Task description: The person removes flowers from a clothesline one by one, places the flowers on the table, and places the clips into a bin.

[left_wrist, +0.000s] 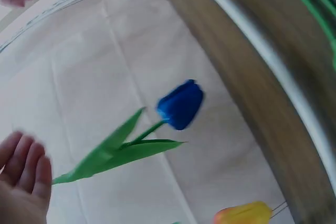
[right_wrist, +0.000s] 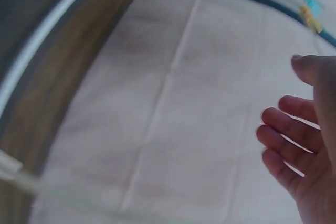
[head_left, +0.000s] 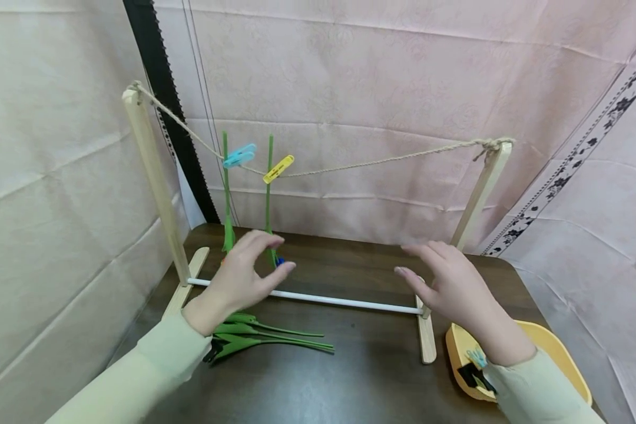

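Observation:
Two artificial tulips hang upside down from a rope [head_left: 350, 169]. A light-blue clothespin [head_left: 239, 155] clips one stem and a yellow clothespin [head_left: 278, 169] the other. The left wrist view shows a blue tulip [left_wrist: 181, 106] and part of a yellow-orange tulip [left_wrist: 244, 213]. My left hand [head_left: 244, 274] is raised in front of the hanging flowers, thumb and fingers apart, holding nothing. To the right, my right hand [head_left: 450, 288] hovers near the right post with loosely bent fingers and nothing in them. Several green stems [head_left: 275, 335] lie on the table below my left hand.
The rope is tied between two wooden posts, left [head_left: 156, 182] and right [head_left: 479, 194], joined low by a white rod [head_left: 339, 301]. A yellow basket [head_left: 559, 350] with clothespins [head_left: 477, 357] stands at the right on the dark table [head_left: 365, 377]. Cloth hangs behind.

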Tool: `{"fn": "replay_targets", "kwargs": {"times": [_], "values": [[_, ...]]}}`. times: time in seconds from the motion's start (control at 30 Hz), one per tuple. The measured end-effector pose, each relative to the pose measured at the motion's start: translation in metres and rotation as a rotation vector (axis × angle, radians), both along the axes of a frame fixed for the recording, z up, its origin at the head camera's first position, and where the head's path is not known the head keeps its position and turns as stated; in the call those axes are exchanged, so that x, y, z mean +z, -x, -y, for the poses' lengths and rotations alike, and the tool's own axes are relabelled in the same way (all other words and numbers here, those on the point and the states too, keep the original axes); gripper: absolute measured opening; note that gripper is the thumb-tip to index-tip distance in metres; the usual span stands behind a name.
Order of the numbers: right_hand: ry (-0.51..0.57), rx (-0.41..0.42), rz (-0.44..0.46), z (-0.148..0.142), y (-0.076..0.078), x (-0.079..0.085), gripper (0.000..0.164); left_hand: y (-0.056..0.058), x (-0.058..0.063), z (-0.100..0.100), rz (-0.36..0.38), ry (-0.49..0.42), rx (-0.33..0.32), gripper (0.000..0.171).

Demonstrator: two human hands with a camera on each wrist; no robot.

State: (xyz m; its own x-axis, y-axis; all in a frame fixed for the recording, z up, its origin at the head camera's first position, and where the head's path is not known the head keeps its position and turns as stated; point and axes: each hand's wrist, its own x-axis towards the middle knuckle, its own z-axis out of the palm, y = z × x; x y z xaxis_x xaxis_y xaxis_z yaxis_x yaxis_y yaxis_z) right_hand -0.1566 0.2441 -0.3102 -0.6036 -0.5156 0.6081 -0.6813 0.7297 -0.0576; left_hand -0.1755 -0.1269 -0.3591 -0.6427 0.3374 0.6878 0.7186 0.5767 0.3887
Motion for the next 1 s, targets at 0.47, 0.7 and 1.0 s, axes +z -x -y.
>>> {"fn": "replay_targets", "kwargs": {"times": [0.47,0.7,1.0], "values": [[0.140,0.234,-0.262,0.104,0.030,0.072,0.040,0.016,0.021,-0.003,0.079,-0.303,0.143,0.061],[0.147,0.240,-0.302,0.140,0.045,0.083,0.036,0.025,0.021,-0.005,0.136,-0.325,0.148,0.054],[0.032,0.023,-0.218,0.181,0.067,0.098,0.042,0.034,0.022,-0.007,0.139,-0.351,0.127,0.031]]}}
